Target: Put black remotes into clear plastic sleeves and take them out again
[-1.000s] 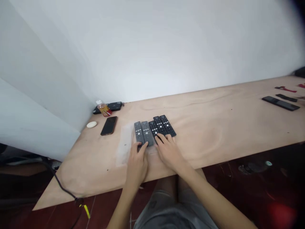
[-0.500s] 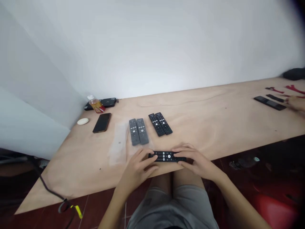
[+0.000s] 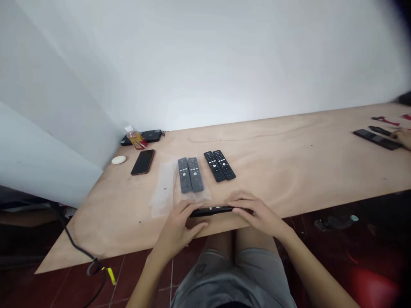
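Note:
A black remote control (image 3: 210,211) lies crosswise near the table's front edge, tipped up so that mostly its narrow long side shows. My right hand (image 3: 253,214) grips its right end between thumb and fingers. At the left end, my left hand (image 3: 176,224) has its fingers curled over the remote, while its thumb stands off below it. Just beyond my hands, two remotes (image 3: 190,175) lie side by side in clear plastic sleeves. To their right rest two bare black remotes (image 3: 219,166), also side by side.
An empty-looking clear sleeve (image 3: 163,188) lies left of the sleeved remotes. Farther left are a phone (image 3: 143,162), a white oval object (image 3: 118,160), a bottle (image 3: 136,139) and black boxes (image 3: 152,135). Another person's hand (image 3: 403,137) is at far right, by a dark flat object (image 3: 375,139).
The remote between my hands has tipped from buttons-up onto its side. My left thumb has come off its face. The view has shifted slightly, and the other person's hand has moved.

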Demonstrator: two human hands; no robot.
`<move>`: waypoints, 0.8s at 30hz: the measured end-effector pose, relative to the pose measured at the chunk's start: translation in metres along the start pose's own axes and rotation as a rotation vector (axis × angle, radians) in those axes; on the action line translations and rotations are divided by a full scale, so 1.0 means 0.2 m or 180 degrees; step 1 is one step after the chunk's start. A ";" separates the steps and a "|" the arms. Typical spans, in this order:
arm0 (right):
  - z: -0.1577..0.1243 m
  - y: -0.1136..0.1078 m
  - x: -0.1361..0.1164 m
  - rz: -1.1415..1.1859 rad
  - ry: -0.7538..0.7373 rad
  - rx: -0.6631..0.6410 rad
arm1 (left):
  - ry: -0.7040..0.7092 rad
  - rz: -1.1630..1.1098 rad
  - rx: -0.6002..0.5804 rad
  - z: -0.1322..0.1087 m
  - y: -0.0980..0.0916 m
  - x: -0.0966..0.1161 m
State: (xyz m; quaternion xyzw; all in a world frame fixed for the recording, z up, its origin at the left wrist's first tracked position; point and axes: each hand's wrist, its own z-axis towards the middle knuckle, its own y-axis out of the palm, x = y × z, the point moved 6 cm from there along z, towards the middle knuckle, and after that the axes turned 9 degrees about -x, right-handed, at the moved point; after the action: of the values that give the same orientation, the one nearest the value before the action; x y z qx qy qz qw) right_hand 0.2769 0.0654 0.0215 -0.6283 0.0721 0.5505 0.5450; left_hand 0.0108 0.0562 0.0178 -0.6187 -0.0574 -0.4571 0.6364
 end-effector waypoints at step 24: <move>-0.03 -0.02 0.08 0.0166 0.0278 0.0164 | -0.0341 -0.0299 -0.0137 0.03 0.00 -0.03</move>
State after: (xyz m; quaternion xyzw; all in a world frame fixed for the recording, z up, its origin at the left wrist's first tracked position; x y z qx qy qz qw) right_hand 0.2894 0.0714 0.0114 -0.6354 0.1264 0.5345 0.5428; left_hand 0.0101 0.0647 0.0158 -0.6524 -0.1105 -0.4538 0.5969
